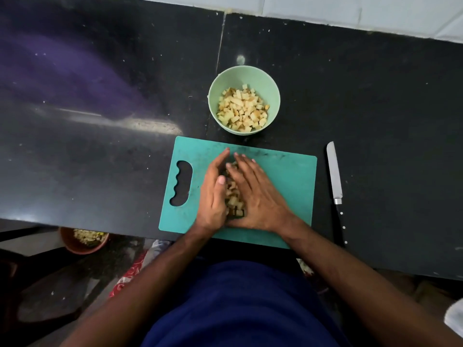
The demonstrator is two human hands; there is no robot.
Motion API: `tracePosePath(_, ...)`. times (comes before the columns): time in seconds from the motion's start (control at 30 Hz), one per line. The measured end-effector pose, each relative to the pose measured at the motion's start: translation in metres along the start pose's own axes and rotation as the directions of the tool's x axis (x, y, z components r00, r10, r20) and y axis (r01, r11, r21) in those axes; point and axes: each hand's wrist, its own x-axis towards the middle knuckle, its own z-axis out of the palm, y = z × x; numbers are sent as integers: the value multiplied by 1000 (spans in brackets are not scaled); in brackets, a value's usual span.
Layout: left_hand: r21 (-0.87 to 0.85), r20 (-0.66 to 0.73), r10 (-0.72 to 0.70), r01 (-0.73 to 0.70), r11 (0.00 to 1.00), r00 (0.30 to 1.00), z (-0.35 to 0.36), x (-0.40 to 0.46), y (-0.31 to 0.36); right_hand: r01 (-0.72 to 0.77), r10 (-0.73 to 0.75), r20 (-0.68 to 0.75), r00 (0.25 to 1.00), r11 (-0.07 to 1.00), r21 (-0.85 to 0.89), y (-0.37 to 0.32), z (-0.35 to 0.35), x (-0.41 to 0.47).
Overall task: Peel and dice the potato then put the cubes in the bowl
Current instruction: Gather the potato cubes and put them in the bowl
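A pile of pale potato cubes [233,196] lies on the teal cutting board [288,176]. My left hand [213,194] stands on its edge against the pile's left side, fingers straight. From the right, my right hand [255,194] lies flat with straight fingers, partly covering the cubes. The two hands press the pile between them. A light green bowl [269,81] stands just beyond the board, holding several diced potato cubes [244,108].
A knife [335,181] with a black handle lies on the black counter [388,121] right of the board, blade pointing away. Below the counter's edge at the left sits a brown bowl [75,246] of scraps. White tiles run along the back.
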Motion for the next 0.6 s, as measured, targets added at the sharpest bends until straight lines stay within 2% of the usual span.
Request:
tracePosePath(0.13,-86,-59,-3,-2,996,998,9,3,-1,20,-20,-55,998,1000,0,-5,4,8)
tracePosePath(0.2,-137,-99,4,-17,990,995,6,3,-3,39,-41,-28,999,999,-36,-4,4,6)
tracePosePath(0.3,-115,-202,33,-57,992,979,7,4,-5,79,-77,22,997,992,-97,-4,6,6)
tracePosePath(0.47,-199,-276,-58,2,980,959,6,5,-2,168,-165,33,986,975,-144,-6,3,14)
tracePosePath(0.6,-119,-271,-48,16,993,961,6,3,3,286,-275,81,958,923,-259,-8,4,21)
